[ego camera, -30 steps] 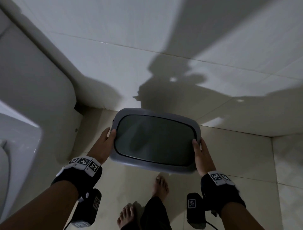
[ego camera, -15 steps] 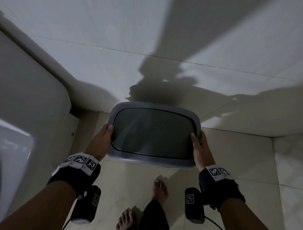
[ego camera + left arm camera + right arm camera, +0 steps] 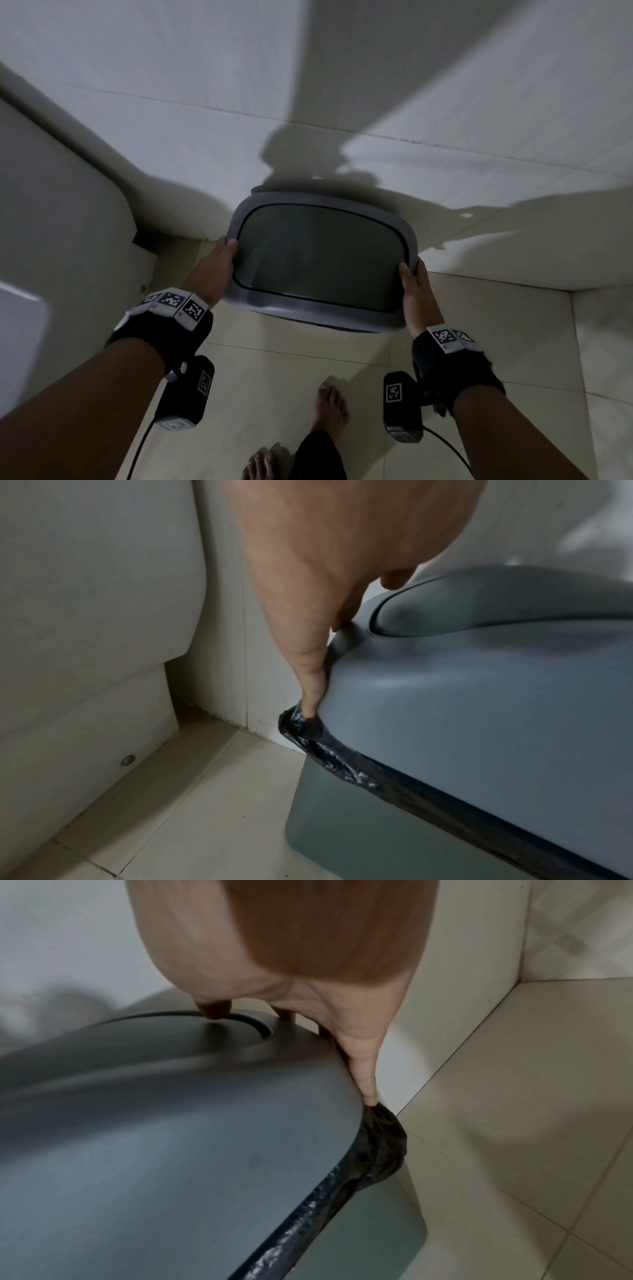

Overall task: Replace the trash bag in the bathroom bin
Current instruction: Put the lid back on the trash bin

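Note:
A grey bin with a swing lid (image 3: 310, 310) sits between my hands, close to the white tiled wall. My left hand (image 3: 219, 263) grips the lid's left edge and my right hand (image 3: 416, 291) grips its right edge, thumbs on top and fingers down the sides. In the left wrist view my left hand's fingers (image 3: 313, 680) run down the lid (image 3: 479, 696) to a black trash bag (image 3: 329, 753) edge showing under it, above the bin body (image 3: 359, 831). In the right wrist view the trash bag (image 3: 380, 1145) bunches at the lid (image 3: 171, 1137) corner under my right hand's fingers (image 3: 365, 1069). I cannot tell whether the bin touches the floor.
A white toilet (image 3: 61, 222) stands at the left, close to the bin, its base (image 3: 85, 696) meeting the beige floor tiles (image 3: 479, 342). A wall corner (image 3: 520, 980) lies to the right. My bare feet (image 3: 330, 407) stand just behind the bin.
Both hands have carried the bin forward, away from my feet and closer to the wall. Their grip on the lid's sides is the same.

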`<state>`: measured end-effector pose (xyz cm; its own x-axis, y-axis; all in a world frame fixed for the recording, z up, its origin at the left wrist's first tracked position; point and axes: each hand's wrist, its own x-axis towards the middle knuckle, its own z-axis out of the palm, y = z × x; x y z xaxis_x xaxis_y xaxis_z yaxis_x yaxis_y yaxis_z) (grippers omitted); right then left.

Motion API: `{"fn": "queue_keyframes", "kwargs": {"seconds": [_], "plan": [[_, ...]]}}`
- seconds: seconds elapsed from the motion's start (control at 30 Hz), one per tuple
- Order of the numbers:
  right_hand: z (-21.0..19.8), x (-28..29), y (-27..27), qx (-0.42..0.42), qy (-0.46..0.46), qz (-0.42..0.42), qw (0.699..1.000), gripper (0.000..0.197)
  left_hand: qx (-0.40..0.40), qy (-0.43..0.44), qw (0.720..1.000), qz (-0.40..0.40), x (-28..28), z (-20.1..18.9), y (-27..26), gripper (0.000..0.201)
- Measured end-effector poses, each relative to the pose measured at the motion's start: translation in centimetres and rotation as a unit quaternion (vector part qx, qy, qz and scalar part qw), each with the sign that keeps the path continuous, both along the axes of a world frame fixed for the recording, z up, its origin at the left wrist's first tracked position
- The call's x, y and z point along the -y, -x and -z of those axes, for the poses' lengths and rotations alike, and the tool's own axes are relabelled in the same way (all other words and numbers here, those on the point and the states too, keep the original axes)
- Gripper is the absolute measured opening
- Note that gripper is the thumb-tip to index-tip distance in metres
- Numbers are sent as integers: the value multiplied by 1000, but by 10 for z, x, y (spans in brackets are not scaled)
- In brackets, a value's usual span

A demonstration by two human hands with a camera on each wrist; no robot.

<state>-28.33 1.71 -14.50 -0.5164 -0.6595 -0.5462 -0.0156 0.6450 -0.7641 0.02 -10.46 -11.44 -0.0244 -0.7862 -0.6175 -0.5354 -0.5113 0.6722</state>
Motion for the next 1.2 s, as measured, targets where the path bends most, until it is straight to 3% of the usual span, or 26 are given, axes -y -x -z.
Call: {"fn": "queue_keyframes", "kwargs": {"seconds": [0.17,0.37,0.47,0.67,0.83,1.0,1.07,1.2], "plan": [[-5,-1,-2,0,-11,-4,1000,88,13,18,999,32,-3,1,-1,60],[-12,-6,0,-18,-63,-27,997,65,3,12,999,29,-6,9,-6,64],[-28,-5,-2,-37,-76,-39,996,65,-11,6,1000,18,-10,-7,0,51],[-78,-4,-33,-218,1,-91,972,60,-13,48,999,22,-29,-13,-10,33],[-97,4,-84,-297,-5,-205,933,66,-19,33,999,32,-48,-16,-18,39],[-91,16,-104,-184,-44,-171,967,81,-37,-4,999,-31,-44,-27,-19,39],[-92,22,-107,-116,-39,-156,980,83,-61,-13,998,-16,-44,-26,-25,39],[-97,30,-110,-15,-22,-137,990,79,-63,-32,997,24,-44,-24,-31,60]]}}
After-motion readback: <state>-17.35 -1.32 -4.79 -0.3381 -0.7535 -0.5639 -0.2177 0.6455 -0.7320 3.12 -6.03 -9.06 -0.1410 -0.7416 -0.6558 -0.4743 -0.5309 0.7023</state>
